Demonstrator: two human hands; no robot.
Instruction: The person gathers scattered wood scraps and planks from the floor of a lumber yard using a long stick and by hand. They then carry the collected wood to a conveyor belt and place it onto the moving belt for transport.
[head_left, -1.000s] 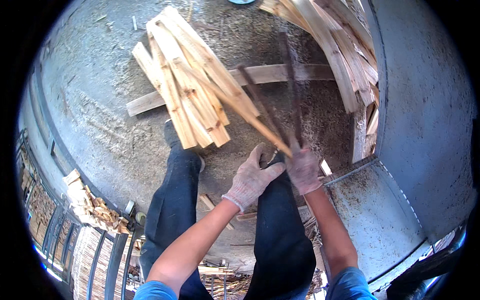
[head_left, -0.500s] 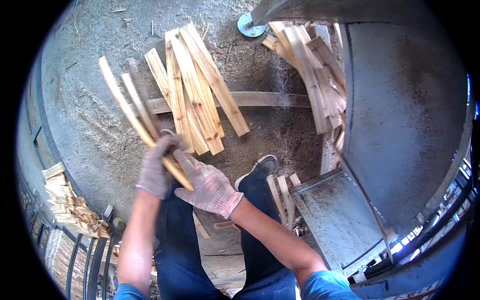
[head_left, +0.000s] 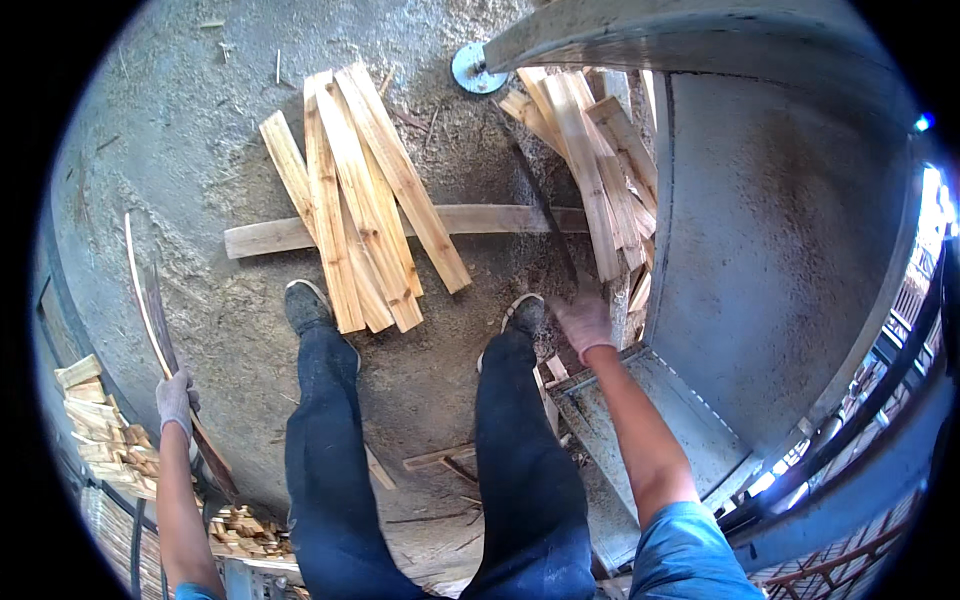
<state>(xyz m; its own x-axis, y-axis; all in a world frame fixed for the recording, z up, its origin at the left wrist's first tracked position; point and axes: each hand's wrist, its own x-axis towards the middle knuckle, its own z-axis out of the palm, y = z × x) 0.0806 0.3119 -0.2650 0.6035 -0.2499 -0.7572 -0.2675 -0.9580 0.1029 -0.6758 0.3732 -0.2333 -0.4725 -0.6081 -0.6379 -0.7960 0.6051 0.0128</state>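
My left hand (head_left: 178, 400), in a pale knit glove, is out at the left, closed around thin wooden strips. One strip (head_left: 143, 295) shows a pale narrow edge, and a darker strip (head_left: 158, 320) lies against it; both slant up past the hand. Beyond my right shoe, my right hand (head_left: 584, 324), in a similar glove and blurred, appears closed on the lower end of a thin dark wooden strip (head_left: 541, 200). That strip points up and away, beside the right pile of boards. Its fingers are smeared by motion.
Several pale boards (head_left: 365, 200) lie across a flat plank (head_left: 265, 237) ahead of my feet. More boards (head_left: 590, 170) are heaped beside a large grey metal machine panel (head_left: 780, 230), below a curved beam with a round foot (head_left: 478, 68). Stacked wood pieces (head_left: 105, 425) stand at the left.
My hands, together over the strips before, are now far apart. The left went left with strips; the right swung right with a dark strip. The view shifted slightly.
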